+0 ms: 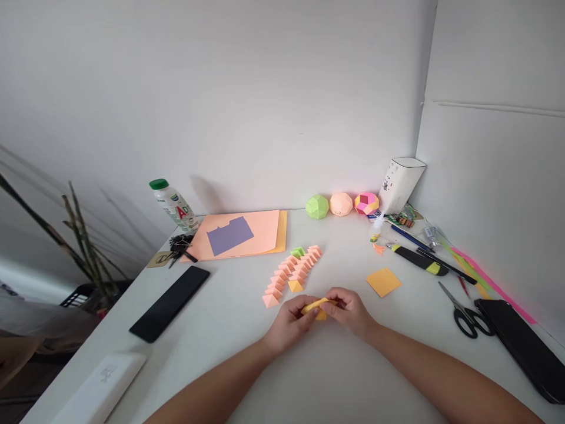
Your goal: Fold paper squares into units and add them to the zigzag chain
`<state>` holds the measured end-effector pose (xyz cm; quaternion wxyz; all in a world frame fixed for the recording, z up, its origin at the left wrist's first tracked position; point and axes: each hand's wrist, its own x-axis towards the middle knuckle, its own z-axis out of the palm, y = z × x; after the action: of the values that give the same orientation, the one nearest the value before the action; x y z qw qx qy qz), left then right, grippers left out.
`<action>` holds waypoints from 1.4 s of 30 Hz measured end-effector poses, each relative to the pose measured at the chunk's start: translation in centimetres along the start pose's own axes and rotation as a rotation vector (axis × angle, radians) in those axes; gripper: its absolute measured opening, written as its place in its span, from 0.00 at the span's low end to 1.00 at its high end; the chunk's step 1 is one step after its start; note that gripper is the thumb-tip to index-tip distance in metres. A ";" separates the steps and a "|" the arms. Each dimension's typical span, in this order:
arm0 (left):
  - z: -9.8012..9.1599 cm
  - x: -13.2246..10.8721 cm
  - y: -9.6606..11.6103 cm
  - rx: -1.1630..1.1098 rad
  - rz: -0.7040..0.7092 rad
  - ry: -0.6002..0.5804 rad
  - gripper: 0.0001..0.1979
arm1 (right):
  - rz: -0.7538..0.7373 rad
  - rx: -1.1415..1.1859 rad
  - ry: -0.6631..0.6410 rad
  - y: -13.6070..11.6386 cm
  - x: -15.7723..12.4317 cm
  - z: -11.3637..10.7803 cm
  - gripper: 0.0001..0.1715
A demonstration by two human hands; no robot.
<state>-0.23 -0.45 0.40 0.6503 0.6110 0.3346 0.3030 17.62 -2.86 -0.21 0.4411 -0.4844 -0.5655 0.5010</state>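
Note:
Between my two hands is a yellow-orange piece of folded paper (313, 305), held just above the white table. My left hand (289, 321) pinches its left part between thumb and fingers. My right hand (351, 312) grips the right part the same way, and the fingers hide some of the folds. Two rows of small folded paper pieces (274, 288), mostly peach, lie just beyond my left hand. A green folded piece (298, 252) is at the far end, and a yellow folded piece (295, 286) at the near end. Beyond my right hand lies a flat orange paper square (384, 282).
Paper balls (341, 204) line the wall. At right are a glue bottle (376, 228), a box cutter (419, 259), scissors (468, 315) and a black case (521, 347). Left: paper sheets (265, 232), a bottle (174, 206), keys (180, 246), a black phone-like slab (170, 303), a white box (103, 386).

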 end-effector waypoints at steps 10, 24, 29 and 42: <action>0.1 -0.1 -0.4 0.081 0.022 0.023 0.15 | 0.038 0.066 0.019 0.3 0.0 0.0 0.12; 0.0 -0.1 -0.6 0.145 0.043 0.024 0.15 | 0.001 0.022 0.011 0.3 0.1 -0.2 0.12; 0.0 -0.1 -0.5 0.147 0.051 0.016 0.15 | 0.003 0.029 0.012 0.3 0.2 -0.2 0.11; 0.1 -0.2 -0.2 0.157 0.041 0.011 0.15 | 0.038 0.060 0.011 -0.4 0.0 -0.2 0.10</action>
<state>-0.29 -0.64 0.25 0.5921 0.6652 0.3484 0.2925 17.78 -2.86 0.23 0.4490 -0.4846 -0.5382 0.5234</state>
